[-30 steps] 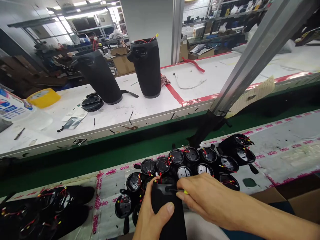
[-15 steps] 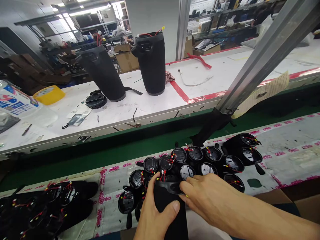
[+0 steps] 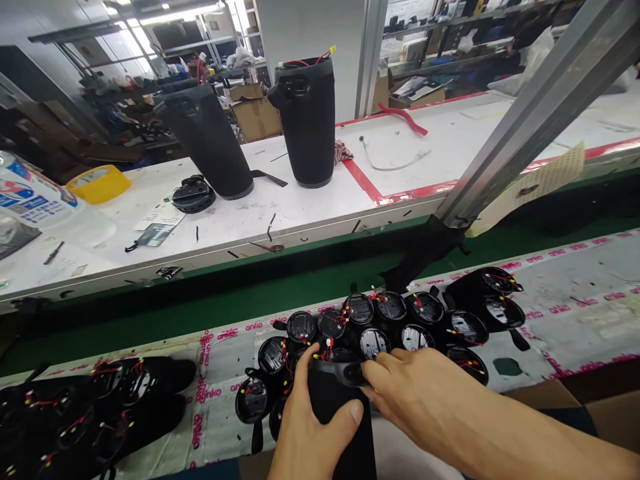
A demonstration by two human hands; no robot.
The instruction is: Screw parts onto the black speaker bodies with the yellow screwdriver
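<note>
A black, cloth-covered cylindrical speaker body [image 3: 336, 400] stands in front of me, tilted, with red wires and a white connector [image 3: 329, 343] at its top end. My left hand [image 3: 317, 427] wraps round its left side, thumb across the front and index finger up at the rim. At the right end of the smooth dark band [image 3: 345, 372] near the top, my right hand [image 3: 405, 393] grips with bent fingers. Its fingertips are partly hidden, so the exact part pinched there cannot be made out. Behind the hands stand several similar speaker bodies [image 3: 359, 309], open ends up, with wires showing.
More speaker bodies [image 3: 140, 387] lie at the left on the taped bench [image 3: 220, 373]. Across a green gap, a white shelf [image 3: 240, 223] holds two speaker bodies [image 3: 307, 123], a black round part [image 3: 194, 195], yellow tape [image 3: 99, 184] and a bottle [image 3: 43, 197]. A slanted metal post [image 3: 520, 113] rises at right.
The view has shifted slightly. Both hands keep nearly the same hold on the speaker body. A small yellow bit beside the right fingertips no longer shows.
</note>
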